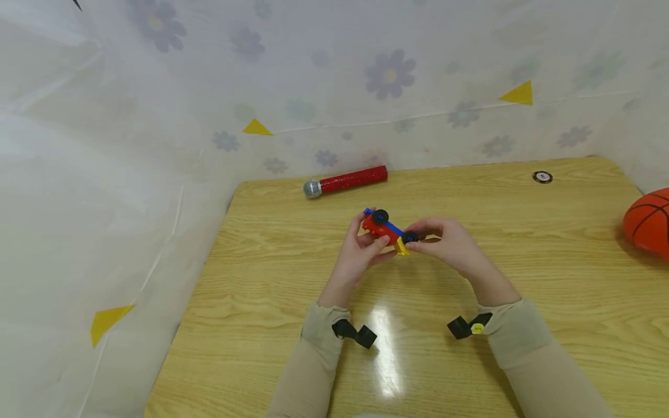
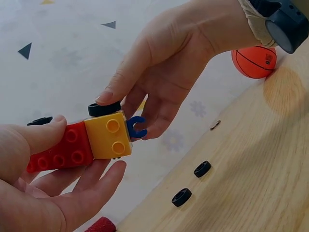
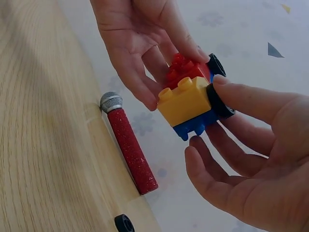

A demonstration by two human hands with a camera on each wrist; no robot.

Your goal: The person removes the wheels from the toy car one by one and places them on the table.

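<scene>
A small toy car [image 1: 389, 231] built of red, yellow and blue bricks is held above the middle of the wooden table [image 1: 272, 278]. My left hand [image 1: 372, 241] grips its red brick [image 2: 60, 152] between thumb and fingers. My right hand [image 1: 418, 244] is at the yellow end [image 2: 107, 135], thumb on top of a black wheel [image 2: 104, 108] and fingers curled beneath. A blue hook [image 2: 135, 127] sticks out past the yellow brick. The right wrist view shows the blue base [image 3: 195, 125] and a second wheel [image 3: 216, 64] further along.
A red glitter microphone [image 1: 347, 180] lies at the table's far edge. Two loose black wheels [image 2: 203, 168] [image 2: 182, 197] lie on the wood under the hands. An orange basketball [image 1: 650, 223] sits at the right edge, and a small black disc [image 1: 542, 177] far right. A flowered sheet [image 1: 334, 87] walls the table.
</scene>
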